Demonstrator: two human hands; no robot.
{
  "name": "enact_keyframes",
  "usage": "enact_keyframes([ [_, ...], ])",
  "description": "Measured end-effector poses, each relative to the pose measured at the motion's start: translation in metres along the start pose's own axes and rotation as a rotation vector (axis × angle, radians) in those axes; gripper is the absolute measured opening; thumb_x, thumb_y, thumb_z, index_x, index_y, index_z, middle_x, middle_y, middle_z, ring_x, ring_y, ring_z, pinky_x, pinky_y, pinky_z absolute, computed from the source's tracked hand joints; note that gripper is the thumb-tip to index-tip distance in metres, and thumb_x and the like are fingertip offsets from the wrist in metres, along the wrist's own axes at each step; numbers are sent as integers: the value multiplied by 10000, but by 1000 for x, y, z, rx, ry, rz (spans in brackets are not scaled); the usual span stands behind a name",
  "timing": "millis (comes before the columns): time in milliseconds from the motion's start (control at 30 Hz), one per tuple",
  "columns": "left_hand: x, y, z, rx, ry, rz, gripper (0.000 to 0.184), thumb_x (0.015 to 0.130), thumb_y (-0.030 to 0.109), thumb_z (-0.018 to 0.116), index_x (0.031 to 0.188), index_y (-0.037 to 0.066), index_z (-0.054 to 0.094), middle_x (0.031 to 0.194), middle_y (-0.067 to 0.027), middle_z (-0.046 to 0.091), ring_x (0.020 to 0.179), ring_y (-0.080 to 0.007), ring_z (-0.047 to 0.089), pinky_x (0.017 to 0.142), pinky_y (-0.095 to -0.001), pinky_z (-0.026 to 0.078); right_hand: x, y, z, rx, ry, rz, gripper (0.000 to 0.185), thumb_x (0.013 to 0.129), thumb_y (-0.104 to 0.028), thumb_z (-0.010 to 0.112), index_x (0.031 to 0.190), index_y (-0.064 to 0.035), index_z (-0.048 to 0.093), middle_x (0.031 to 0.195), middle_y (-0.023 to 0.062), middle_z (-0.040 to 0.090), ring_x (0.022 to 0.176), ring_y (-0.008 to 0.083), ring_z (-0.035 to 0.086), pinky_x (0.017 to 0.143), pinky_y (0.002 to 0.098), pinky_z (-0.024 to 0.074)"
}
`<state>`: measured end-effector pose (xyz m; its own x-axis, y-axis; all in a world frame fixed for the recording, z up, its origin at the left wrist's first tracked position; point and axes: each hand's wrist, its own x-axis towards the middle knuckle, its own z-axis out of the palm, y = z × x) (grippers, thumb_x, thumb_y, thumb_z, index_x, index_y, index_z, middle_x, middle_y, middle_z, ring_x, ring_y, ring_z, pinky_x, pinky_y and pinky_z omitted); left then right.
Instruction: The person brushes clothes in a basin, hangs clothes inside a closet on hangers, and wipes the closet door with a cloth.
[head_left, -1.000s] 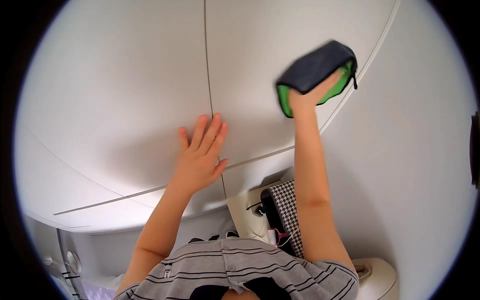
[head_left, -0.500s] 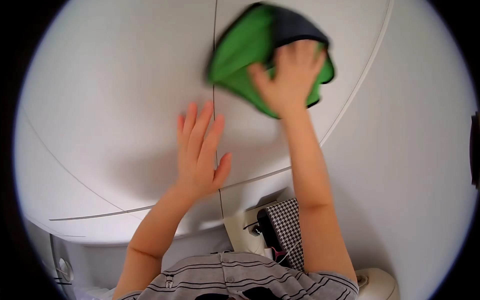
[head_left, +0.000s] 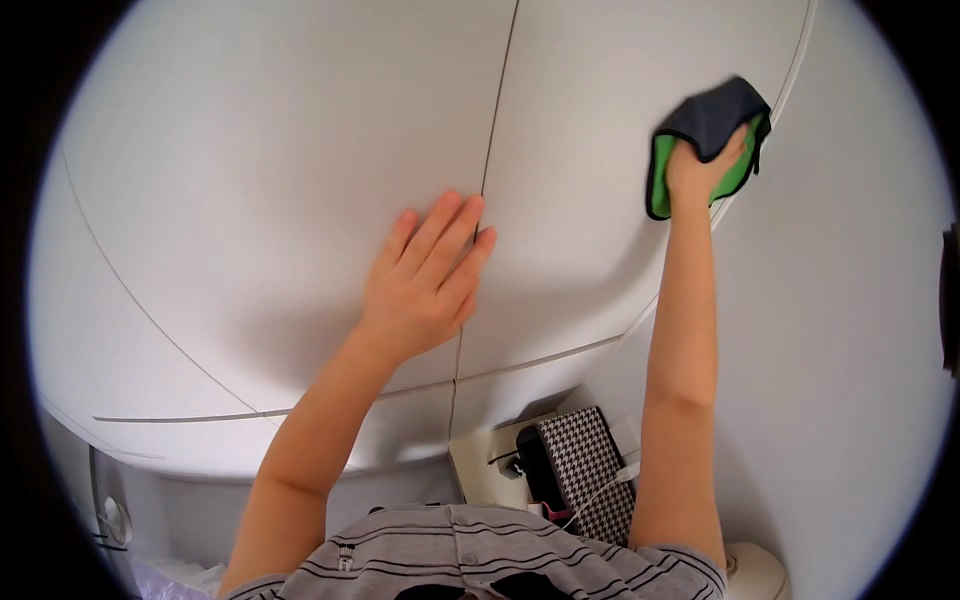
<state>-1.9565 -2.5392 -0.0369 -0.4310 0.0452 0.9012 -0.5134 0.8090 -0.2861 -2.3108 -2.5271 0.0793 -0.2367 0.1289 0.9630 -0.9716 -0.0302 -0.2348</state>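
White panels (head_left: 300,120) with a dark seam between them fill the upper view. Against the right panel, near its curved edge, my right hand (head_left: 705,168) presses a cloth (head_left: 715,115), grey on one side and green with black trim on the other. The cloth's grey part folds over my fingers. My left hand (head_left: 425,275) lies flat on the panel beside the seam, fingers spread, holding nothing.
Below the panels is a cream surface (head_left: 475,468) with a black-and-white checked box (head_left: 585,470) and a white cable plug (head_left: 628,472). A plain wall (head_left: 830,300) stands at the right. A cream rounded object (head_left: 755,572) is at the lower right.
The cloth swept left and opened out over the seam half a second ago; now it is back at the right, folded over my right hand. My left hand has shifted slightly right.
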Motion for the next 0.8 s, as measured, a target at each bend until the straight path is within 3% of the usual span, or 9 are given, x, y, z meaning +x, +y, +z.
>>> enact_keyframes([
  [167, 5, 2, -9, -62, 2, -21, 428, 723, 100, 576, 1148, 87, 622, 1347, -133, 500, 1277, -306, 441, 1059, -487, 271, 5, -146, -1, 182, -156, -472, 927, 595, -383, 746, 1373, -67, 355, 1238, 182, 440, 1238, 363, 340, 1073, 601, 142],
  [300, 16, 7, -25, -224, 10, -65, 440, 709, 28, 564, 1143, 75, 619, 1343, -149, 486, 1297, -352, 388, 1053, -497, 283, 15, -206, 7, 80, -173, -739, 476, 634, -487, 719, 961, -146, 656, 1169, 93, 478, 1153, 357, 393, 895, 648, 272],
  [367, 43, 6, -34, -288, 61, -79, 448, 707, 9, 557, 1146, 70, 616, 1342, -155, 482, 1303, -369, 371, 1053, -502, 283, 47, -219, 3, 159, -109, -790, 507, 706, -536, 659, 982, -112, 640, 1201, 114, 482, 1198, 363, 372, 909, 638, 275],
  [433, 81, 2, -49, -242, 72, -37, 446, 709, -2, 546, 1145, 64, 614, 1336, -164, 479, 1302, -387, 358, 1053, -520, 283, 81, -235, -18, 104, -241, -711, 397, 833, -398, 576, 831, -2, 558, 876, 173, 541, 838, 282, 538, 749, 413, 429],
  [467, 96, 0, -56, -240, 84, -35, 446, 709, -2, 546, 1145, 64, 614, 1336, -164, 479, 1302, -387, 358, 1053, -520, 283, 100, -226, -9, -16, -130, -834, 624, 784, -509, 589, 1052, 54, 573, 1206, 245, 460, 1182, 390, 397, 976, 560, 307],
  [500, 107, -2, -62, -198, 67, 0, 442, 708, -4, 547, 1140, 64, 614, 1336, -163, 478, 1298, -388, 363, 1052, -528, 284, 115, -220, -10, -90, -230, -702, 662, 802, -522, 557, 1132, 52, 548, 1319, 251, 405, 1286, 400, 310, 1042, 592, 210],
  [600, 100, 1, -59, -114, 74, 52, 427, 708, -3, 555, 1125, 66, 616, 1341, -162, 474, 1290, -385, 376, 1049, -539, 286, 131, -127, 6, -57, -41, -434, 622, 785, -589, 552, 1168, -100, 584, 1265, 160, 464, 1246, 351, 351, 1002, 609, 225],
  [667, 87, -3, -55, -64, 103, 72, 415, 710, 0, 561, 1115, 67, 617, 1346, -160, 470, 1286, -382, 384, 1048, -542, 288, 118, -92, -11, -34, -44, -249, 769, 852, -619, 432, 1444, -140, 322, 1371, 209, 388, 1307, 343, 298, 1085, 546, 141],
  [800, 93, -30, -69, 32, 95, 110, 409, 709, 29, 587, 1117, 60, 603, 1352, -146, 470, 1280, -344, 408, 1040, -532, 306, 125, -50, -15, -75, 24, -26, 673, 924, -524, 354, 1441, -97, 292, 1457, 160, 339, 1335, 320, 308, 1113, 490, 135],
])
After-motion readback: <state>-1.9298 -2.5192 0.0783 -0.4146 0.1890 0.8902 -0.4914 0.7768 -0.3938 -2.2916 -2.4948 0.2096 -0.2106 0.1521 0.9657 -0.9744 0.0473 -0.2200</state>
